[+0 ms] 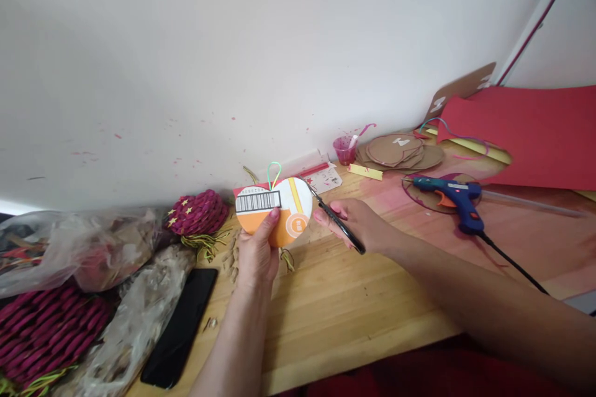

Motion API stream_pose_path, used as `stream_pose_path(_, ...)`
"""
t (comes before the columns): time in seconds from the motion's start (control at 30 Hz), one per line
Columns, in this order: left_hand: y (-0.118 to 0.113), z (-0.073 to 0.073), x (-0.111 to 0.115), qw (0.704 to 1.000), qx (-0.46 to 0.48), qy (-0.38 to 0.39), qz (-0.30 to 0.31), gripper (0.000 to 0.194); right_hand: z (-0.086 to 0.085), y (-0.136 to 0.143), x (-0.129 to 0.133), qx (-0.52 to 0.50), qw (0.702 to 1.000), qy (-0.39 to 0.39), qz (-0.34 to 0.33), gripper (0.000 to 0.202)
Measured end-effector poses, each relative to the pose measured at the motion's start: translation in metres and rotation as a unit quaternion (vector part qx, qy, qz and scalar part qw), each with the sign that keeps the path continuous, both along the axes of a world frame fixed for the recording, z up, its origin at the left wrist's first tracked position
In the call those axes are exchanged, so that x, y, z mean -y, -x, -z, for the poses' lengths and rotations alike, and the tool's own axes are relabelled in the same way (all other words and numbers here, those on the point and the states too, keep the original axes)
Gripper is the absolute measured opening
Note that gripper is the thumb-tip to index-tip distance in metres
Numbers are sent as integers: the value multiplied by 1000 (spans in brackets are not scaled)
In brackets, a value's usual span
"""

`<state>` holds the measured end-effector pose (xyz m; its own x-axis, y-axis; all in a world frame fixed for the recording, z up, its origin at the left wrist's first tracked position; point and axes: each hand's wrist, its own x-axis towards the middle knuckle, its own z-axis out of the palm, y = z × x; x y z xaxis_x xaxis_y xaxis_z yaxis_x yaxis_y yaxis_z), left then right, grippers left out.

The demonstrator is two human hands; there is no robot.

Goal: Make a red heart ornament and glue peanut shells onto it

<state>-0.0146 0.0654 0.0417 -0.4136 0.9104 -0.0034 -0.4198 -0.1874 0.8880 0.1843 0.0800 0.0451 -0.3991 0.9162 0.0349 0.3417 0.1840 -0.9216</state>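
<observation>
My left hand (258, 257) grips a heart-shaped piece of printed card (254, 218), its thumb pressed on the front. White and orange show on the card, with a barcode and a yellow stripe. A green cord loop (274, 166) rises from its top notch, and red shows behind its upper left edge. In my right hand (365, 223) is a pair of black-handled scissors (343, 227). The blades point up and left, at the card's right edge. Whether they touch the card, I cannot tell.
On the right lie a blue glue gun (447, 189), stacked cardboard discs (395, 150) and red sheets (535, 130). A cup (344, 150) stands by the wall. Left are a phone (179, 329), plastic bags (139, 329), magenta bundles (200, 211) and peanuts (230, 257).
</observation>
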Motion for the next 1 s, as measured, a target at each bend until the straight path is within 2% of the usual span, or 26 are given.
stream_pose_path(0.27,-3,0,1,1000,15,0,-8,57,3,1,-1,-26,999,-5,-20,59)
stream_pose_path(0.5,-4,1,1,1000,15,-2,-9,55,-1,0,0,-11,1000,-9,-3,65)
stream_pose_path(0.77,-3,0,0,999,20,-6,-24,50,7,1,-2,-42,999,-6,-31,57)
stream_pose_path(1.0,-5,1,2,1000,12,-4,-9,52,2,3,1,-23,1000,-18,-5,63)
